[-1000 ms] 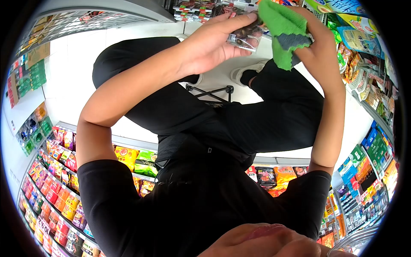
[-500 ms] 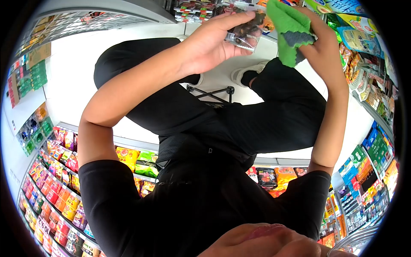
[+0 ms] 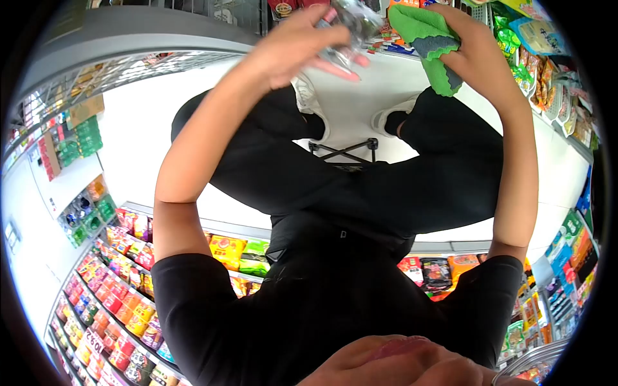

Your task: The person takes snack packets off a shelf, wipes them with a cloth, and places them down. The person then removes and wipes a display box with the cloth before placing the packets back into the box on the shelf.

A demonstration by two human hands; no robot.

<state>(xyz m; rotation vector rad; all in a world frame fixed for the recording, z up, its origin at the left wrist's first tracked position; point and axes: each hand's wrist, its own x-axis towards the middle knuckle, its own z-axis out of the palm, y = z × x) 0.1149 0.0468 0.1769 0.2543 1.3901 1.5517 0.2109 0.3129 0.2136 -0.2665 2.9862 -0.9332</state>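
Note:
At the top centre, my left hand (image 3: pixel 299 48) holds a clear plastic package (image 3: pixel 351 29), blurred by motion, between its thumb and fingers. To its right, my right hand (image 3: pixel 473 51) grips a green cloth (image 3: pixel 421 24) with a grey patch, which hangs down from the fingers. A gap separates the cloth from the package. Shelf goods are behind both hands.
My knees are spread over a black folding frame (image 3: pixel 344 152) on the white floor (image 3: pixel 148 141). A wire rack (image 3: pixel 148 67) stands at upper left. Snack bags (image 3: pixel 226 251) line shelves behind me; more packets (image 3: pixel 544 83) hang at upper right.
My left hand has moved left with the package, which has turned and blurred. The view has shifted, so the body and the shelves behind appear further right. The cloth remains in my right hand.

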